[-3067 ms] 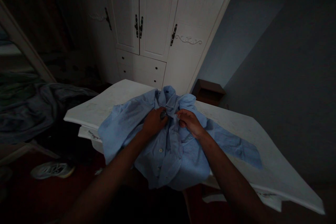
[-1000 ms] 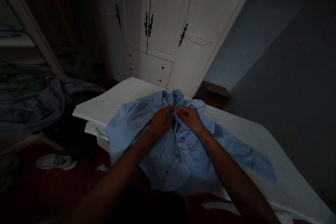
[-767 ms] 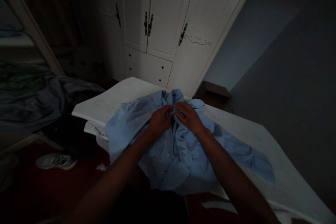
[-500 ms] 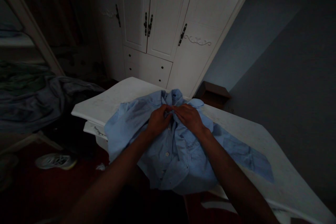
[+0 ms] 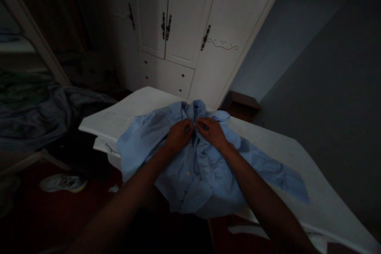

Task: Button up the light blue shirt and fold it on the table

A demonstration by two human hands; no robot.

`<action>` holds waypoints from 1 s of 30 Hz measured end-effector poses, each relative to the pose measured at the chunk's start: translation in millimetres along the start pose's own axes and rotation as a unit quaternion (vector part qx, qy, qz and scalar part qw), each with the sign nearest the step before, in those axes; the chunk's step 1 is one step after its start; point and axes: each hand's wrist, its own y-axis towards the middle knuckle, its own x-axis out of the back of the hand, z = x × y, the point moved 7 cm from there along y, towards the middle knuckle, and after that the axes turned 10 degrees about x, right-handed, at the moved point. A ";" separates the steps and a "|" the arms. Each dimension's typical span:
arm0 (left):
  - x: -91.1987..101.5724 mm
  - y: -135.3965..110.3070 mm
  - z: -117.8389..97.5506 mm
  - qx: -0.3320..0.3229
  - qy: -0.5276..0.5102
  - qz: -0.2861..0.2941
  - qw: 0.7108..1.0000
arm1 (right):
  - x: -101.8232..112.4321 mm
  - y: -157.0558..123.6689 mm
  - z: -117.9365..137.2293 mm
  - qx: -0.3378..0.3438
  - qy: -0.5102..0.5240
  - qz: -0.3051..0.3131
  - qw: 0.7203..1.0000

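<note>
A light blue button-up shirt [image 5: 178, 182] lies front up across the white tabletop [image 5: 285, 143], its lower part hanging over the near edge. One sleeve stretches to the right along the table. Just below the collar [image 5: 198, 107], my left hand [image 5: 180, 133] pinches the front edge on the left side. My right hand [image 5: 212, 131] pinches the facing edge, fingertips curled in. A small gap parts the two hands. White buttons show lower down the front, where the edges hang apart. Whatever lies between my fingertips is hidden.
Behind the table stands a white wardrobe [image 5: 190, 16] with dark handles and drawers. A brown open box-like unit [image 5: 241, 106] is by the wall at right. Grey clothing [image 5: 59, 111] is heaped at left. A shoe [image 5: 64, 182] sits on the red floor.
My fingertips, close together half a second ago, have moved slightly apart at the front opening. The shirt lies nearly as before; the view has shifted a little.
</note>
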 end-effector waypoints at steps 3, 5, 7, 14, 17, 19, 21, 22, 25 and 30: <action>-0.3 -0.4 -0.5 0.001 0.009 -0.002 1.000 | -3.4 -1.4 -13.9 -0.076 0.088 -0.014 0.993; -0.1 -1.0 -0.6 0.009 0.009 -0.001 1.000 | -6.5 -3.2 -23.4 -0.130 0.162 -0.016 0.978; 0.3 -1.7 -0.9 0.016 0.003 0.001 1.000 | -10.2 -5.7 -31.4 -0.181 0.239 -0.014 0.954; 1.2 -2.7 -4.8 -0.001 -0.036 0.004 0.999 | -18.2 -17.3 -42.6 -0.313 0.432 -0.024 0.845; 1.0 -2.4 -4.3 0.002 -0.045 0.004 0.999 | -18.6 -19.9 -43.1 -0.336 0.449 -0.030 0.827; 0.3 -2.3 -3.2 0.009 -0.060 0.007 0.998 | -19.6 -21.0 -43.6 -0.347 0.459 -0.035 0.817; -0.3 -2.2 -1.4 0.019 -0.080 0.010 0.997 | -21.6 -21.9 -44.0 -0.357 0.472 -0.039 0.805; -0.3 -2.1 -0.4 0.024 -0.088 0.009 0.996 | -22.8 -22.3 -44.0 -0.360 0.478 -0.039 0.800; -0.3 -1.4 1.9 0.031 -0.110 0.010 0.993 | -25.1 -23.1 -43.8 -0.365 0.483 -0.037 0.795; 0.0 1.7 7.5 0.037 -0.136 0.005 0.990 | -26.5 -23.9 -42.9 -0.360 0.490 -0.036 0.793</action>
